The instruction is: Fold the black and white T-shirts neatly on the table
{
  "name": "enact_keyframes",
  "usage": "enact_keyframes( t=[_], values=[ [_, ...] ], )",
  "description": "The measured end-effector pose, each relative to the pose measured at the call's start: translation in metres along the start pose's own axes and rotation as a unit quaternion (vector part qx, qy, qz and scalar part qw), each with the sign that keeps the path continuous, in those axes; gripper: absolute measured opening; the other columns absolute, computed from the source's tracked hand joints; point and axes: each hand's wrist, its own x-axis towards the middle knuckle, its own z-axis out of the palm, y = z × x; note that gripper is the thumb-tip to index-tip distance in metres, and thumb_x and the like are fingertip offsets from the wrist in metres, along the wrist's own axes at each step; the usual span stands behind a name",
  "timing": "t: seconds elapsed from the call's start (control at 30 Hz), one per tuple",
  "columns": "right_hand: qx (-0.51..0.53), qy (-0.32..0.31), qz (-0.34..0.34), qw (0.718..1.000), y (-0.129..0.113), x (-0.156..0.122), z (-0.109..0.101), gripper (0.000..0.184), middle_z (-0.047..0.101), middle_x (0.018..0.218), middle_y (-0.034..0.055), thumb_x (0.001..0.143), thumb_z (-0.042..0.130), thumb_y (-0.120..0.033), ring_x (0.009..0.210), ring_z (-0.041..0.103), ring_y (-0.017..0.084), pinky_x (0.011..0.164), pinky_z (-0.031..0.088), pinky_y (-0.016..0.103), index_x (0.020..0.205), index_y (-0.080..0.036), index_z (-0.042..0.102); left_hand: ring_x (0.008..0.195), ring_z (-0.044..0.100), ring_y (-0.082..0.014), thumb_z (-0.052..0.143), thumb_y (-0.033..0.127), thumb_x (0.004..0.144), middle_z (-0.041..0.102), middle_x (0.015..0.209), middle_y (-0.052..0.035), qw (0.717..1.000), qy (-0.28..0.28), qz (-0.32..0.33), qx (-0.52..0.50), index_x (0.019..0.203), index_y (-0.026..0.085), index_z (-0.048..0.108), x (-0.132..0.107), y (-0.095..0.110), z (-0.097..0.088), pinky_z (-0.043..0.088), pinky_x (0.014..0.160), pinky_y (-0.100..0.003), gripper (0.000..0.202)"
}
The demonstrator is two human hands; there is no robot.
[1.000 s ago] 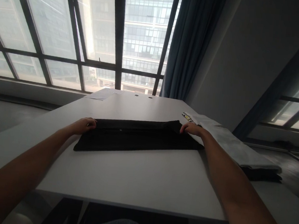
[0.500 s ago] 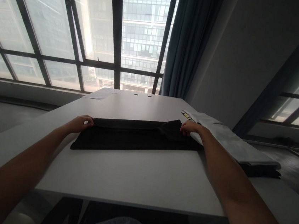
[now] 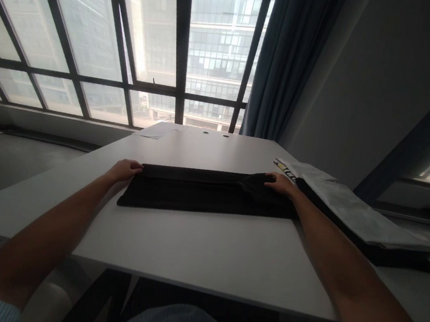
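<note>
A black folded cloth lies lengthwise across the white table in front of me. Its far edge is turned over into a narrow band, with a rumpled part towards the right. My left hand pinches the far left corner between thumb and fingers. At the far right end, my right hand grips the cloth's edge, fingers curled over it. My right forearm hides the cloth's near right corner. Whether the cloth is a garment, I cannot tell.
To the right lies a stack of folded cloths, a light grey one over a black one, with a yellow, black and white patterned piece at its far end. Papers rest at the far left. Beyond are windows and a blue curtain.
The view has turned and tilted a little, so the scene sits further right. Both hands keep hold of the cloth's far corners, and its folded band now looks straighter.
</note>
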Motion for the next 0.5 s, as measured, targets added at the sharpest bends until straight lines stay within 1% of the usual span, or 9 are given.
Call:
enact_keyframes(
  t=[0.13, 0.23, 0.3, 0.37, 0.43, 0.5],
  values=[
    [0.009, 0.038, 0.003, 0.999, 0.001, 0.001, 0.001, 0.052, 0.074, 0.109, 0.0118, 0.077, 0.072, -0.021, 0.097, 0.069, 0.025, 0.091, 0.052, 0.033, 0.128, -0.015, 0.071, 0.086, 0.073, -0.0295, 0.069, 0.057, 0.066, 0.080, 0.090, -0.0073, 0.999, -0.012, -0.026, -0.032, 0.089, 0.025, 0.082, -0.001, 0.005, -0.002, 0.054, 0.082, -0.035, 0.041],
    [-0.015, 0.048, 0.005, 0.999, -0.001, 0.001, 0.004, 0.045, 0.074, 0.108, 0.0117, 0.078, 0.069, -0.019, 0.098, 0.068, 0.025, 0.093, 0.051, 0.035, 0.123, -0.015, 0.073, 0.084, 0.072, -0.0288, 0.075, 0.065, 0.059, 0.078, 0.088, -0.0080, 0.995, -0.043, -0.046, -0.074, 0.095, 0.024, 0.082, -0.004, 0.008, -0.006, 0.055, 0.077, -0.034, 0.055],
    [-0.024, 0.035, 0.001, 0.999, -0.002, 0.000, 0.007, 0.042, 0.074, 0.112, 0.0128, 0.079, 0.070, -0.022, 0.104, 0.068, 0.027, 0.095, 0.051, 0.036, 0.120, -0.016, 0.074, 0.085, 0.072, -0.0286, 0.079, 0.067, 0.053, 0.078, 0.091, -0.0088, 0.989, -0.074, -0.051, -0.113, 0.102, 0.022, 0.081, -0.007, 0.009, -0.010, 0.056, 0.076, -0.034, 0.067],
    [-0.011, 0.011, -0.008, 1.000, 0.000, 0.000, 0.008, 0.044, 0.073, 0.116, 0.0137, 0.079, 0.073, -0.029, 0.108, 0.067, 0.029, 0.096, 0.051, 0.037, 0.121, -0.016, 0.073, 0.086, 0.072, -0.0285, 0.083, 0.066, 0.049, 0.077, 0.093, -0.0088, 0.984, -0.100, -0.052, -0.139, 0.107, 0.022, 0.080, -0.010, 0.008, -0.014, 0.057, 0.075, -0.034, 0.073],
    [0.008, -0.009, -0.017, 1.000, 0.004, 0.002, 0.008, 0.049, 0.073, 0.117, 0.0140, 0.078, 0.075, -0.033, 0.109, 0.067, 0.029, 0.096, 0.051, 0.037, 0.124, -0.016, 0.071, 0.086, 0.071, -0.0285, 0.086, 0.063, 0.047, 0.077, 0.092, -0.0084, 0.982, -0.112, -0.048, -0.147, 0.105, 0.022, 0.080, -0.013, 0.007, -0.016, 0.057, 0.075, -0.035, 0.071],
    [0.016, -0.016, -0.020, 1.000, 0.009, 0.004, 0.007, 0.051, 0.074, 0.112, 0.0132, 0.076, 0.077, -0.032, 0.106, 0.068, 0.028, 0.096, 0.052, 0.037, 0.124, -0.015, 0.071, 0.088, 0.070, -0.0287, 0.086, 0.060, 0.048, 0.077, 0.093, -0.0082, 0.981, -0.110, -0.034, -0.159, 0.100, 0.022, 0.080, -0.013, 0.008, -0.015, 0.057, 0.076, -0.036, 0.064]
  ],
)
